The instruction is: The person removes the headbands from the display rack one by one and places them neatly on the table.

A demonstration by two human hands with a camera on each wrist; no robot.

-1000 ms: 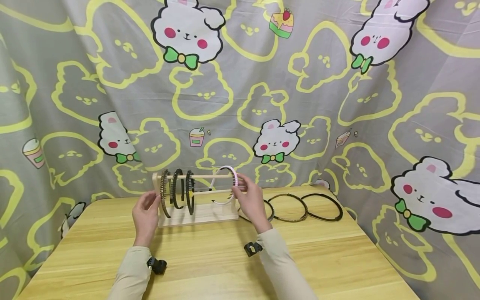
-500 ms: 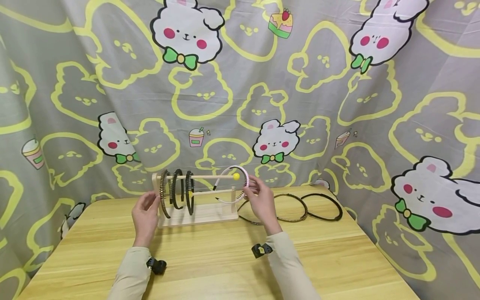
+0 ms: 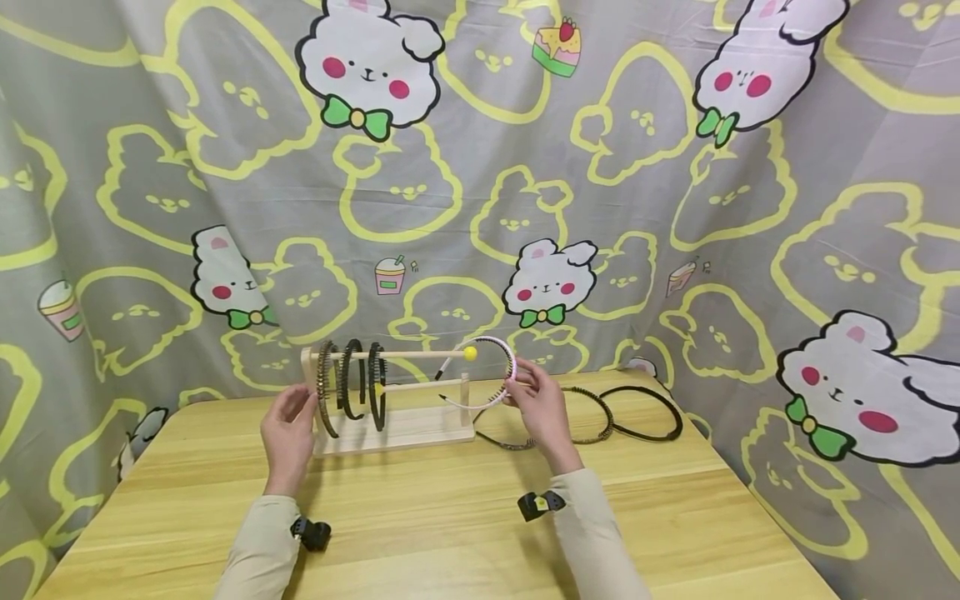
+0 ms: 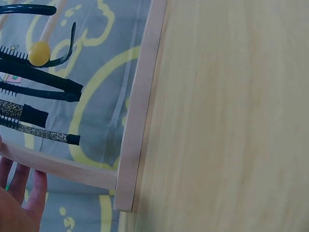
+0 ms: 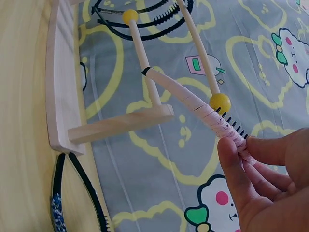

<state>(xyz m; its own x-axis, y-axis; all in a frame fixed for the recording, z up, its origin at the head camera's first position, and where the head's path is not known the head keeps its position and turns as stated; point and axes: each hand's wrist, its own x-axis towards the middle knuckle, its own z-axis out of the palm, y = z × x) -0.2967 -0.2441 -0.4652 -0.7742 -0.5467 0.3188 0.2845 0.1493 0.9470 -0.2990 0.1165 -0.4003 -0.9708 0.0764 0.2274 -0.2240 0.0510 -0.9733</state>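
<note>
In the head view, my right hand [image 3: 545,412] pinches a pale pink toothed headband [image 5: 193,101] between thumb and fingers, beyond the yellow ball [image 3: 469,353] that tips the upper rod. The headband's open ends point left and overlap the rack's right end. My left hand [image 3: 288,433] holds the left upright [image 4: 63,166] of a wooden headband rack [image 3: 420,429], fingers bent against it. On the rack's left half hang a brown beaded headband [image 3: 325,392] and dark headbands [image 3: 377,408].
On the table to the right of the rack lie a black headband [image 3: 678,427], a brownish one [image 3: 608,408] and another dark one [image 3: 510,447]. A patterned grey curtain [image 3: 465,208] hangs behind the wooden table [image 3: 420,533].
My right hand has moved right with the pink headband, from around the upper rod to past its yellow ball end. The left hand stays at the rack's left upright.
</note>
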